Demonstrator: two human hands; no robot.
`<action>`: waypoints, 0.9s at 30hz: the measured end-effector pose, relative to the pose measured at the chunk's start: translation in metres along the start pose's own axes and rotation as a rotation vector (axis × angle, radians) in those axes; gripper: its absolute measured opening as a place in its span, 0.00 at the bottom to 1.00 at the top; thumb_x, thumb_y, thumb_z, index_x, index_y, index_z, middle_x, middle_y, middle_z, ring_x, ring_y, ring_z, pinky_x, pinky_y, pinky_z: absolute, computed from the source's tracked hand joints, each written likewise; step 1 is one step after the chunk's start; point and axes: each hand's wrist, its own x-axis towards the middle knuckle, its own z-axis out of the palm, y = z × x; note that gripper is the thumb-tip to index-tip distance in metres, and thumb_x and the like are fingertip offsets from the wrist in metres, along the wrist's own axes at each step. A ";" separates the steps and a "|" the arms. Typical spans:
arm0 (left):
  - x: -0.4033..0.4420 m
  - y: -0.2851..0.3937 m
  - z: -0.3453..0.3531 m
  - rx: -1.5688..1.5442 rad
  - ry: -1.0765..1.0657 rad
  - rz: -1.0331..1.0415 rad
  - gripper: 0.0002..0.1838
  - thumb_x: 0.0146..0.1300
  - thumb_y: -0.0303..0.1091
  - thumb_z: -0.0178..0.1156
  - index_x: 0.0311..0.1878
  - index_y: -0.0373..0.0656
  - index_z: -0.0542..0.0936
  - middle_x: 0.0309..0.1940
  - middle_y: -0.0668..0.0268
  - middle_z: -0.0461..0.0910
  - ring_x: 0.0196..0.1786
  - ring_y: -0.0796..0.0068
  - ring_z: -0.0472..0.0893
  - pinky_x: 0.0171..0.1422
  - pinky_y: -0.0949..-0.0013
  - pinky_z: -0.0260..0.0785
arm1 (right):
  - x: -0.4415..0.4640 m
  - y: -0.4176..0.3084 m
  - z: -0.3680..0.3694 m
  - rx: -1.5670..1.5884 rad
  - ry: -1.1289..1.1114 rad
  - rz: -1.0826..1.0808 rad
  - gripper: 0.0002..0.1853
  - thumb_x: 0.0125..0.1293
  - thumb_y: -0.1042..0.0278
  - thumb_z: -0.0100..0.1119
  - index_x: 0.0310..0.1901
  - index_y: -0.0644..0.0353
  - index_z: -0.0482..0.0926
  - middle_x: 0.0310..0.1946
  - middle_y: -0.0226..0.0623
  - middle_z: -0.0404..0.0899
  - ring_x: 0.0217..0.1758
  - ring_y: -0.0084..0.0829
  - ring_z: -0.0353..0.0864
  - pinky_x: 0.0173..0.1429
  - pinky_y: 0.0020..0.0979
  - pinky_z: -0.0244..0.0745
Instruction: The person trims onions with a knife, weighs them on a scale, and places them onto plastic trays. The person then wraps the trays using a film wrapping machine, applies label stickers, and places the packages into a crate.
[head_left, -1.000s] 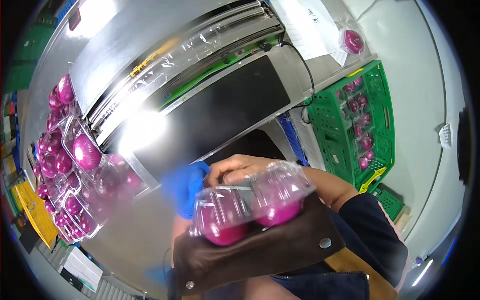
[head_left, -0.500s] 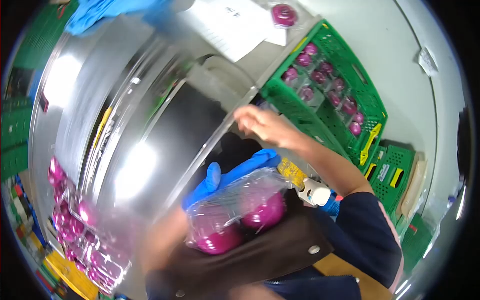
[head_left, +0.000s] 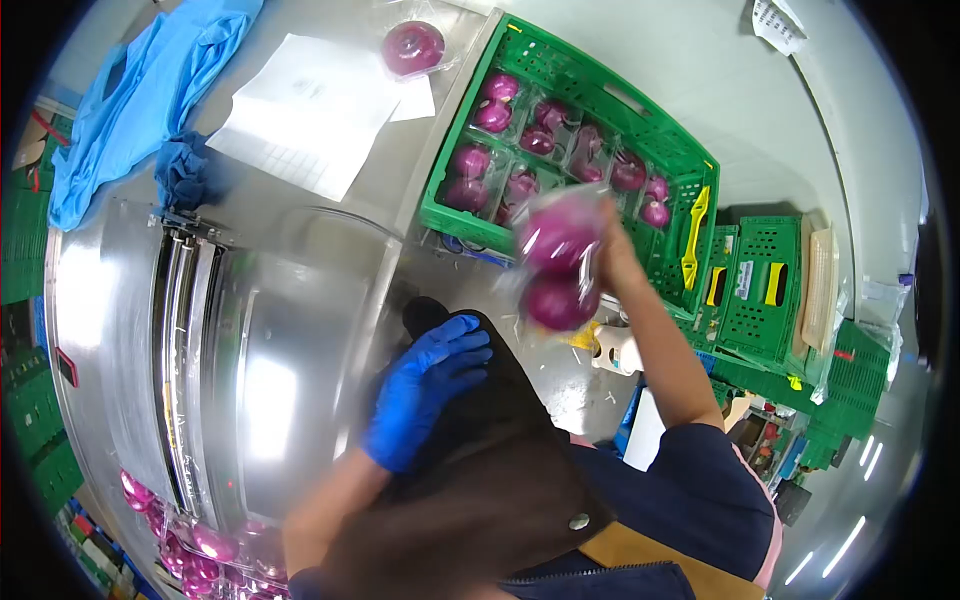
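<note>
My right hand (head_left: 615,245), bare, grips a plastic-wrapped pack of red onions (head_left: 560,265), blurred by motion, just in front of a green crate (head_left: 455,222). Several wrapped onion packs (head_left: 537,140) lie in rows inside that crate, with a yellow handle (head_left: 697,240) at its right end. My left hand (head_left: 425,385), in a blue glove, is held over the dark apron (head_left: 480,440) with its fingers spread and nothing in it.
A metal wrapping machine (head_left: 185,350) stands at the left, with more onion packs (head_left: 200,560) below it. Papers (head_left: 305,110), blue cloth (head_left: 150,90) and a wrapped onion (head_left: 412,48) lie on the counter. Green crates (head_left: 760,290) are stacked at the right.
The wrapped pack has gone from the gloved left hand to my right hand and moved up to the crate. The view has turned toward the right, and the machine's lid looks lowered.
</note>
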 end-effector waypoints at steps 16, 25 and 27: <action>-0.025 0.028 -0.070 0.052 0.174 0.180 0.26 0.63 0.43 0.55 0.58 0.35 0.74 0.49 0.54 0.80 0.50 0.61 0.81 0.54 0.60 0.74 | 0.146 0.120 -0.225 -0.504 0.711 0.284 0.45 0.66 0.26 0.39 0.58 0.70 0.73 0.52 0.43 0.76 0.51 0.36 0.77 0.53 0.40 0.73; -0.047 0.031 -0.079 -0.011 0.116 0.294 0.21 0.71 0.38 0.47 0.61 0.35 0.73 0.51 0.56 0.81 0.51 0.64 0.81 0.59 0.62 0.72 | 0.133 0.064 -0.144 -0.186 0.064 0.182 0.35 0.74 0.39 0.35 0.68 0.61 0.64 0.69 0.42 0.64 0.67 0.47 0.67 0.68 0.47 0.64; -0.059 0.029 -0.087 0.016 0.110 0.368 0.20 0.71 0.37 0.46 0.60 0.37 0.74 0.50 0.59 0.81 0.46 0.70 0.82 0.57 0.67 0.72 | 0.169 0.061 -0.171 -0.316 0.135 0.168 0.34 0.74 0.40 0.35 0.68 0.61 0.65 0.68 0.42 0.65 0.67 0.47 0.68 0.68 0.47 0.64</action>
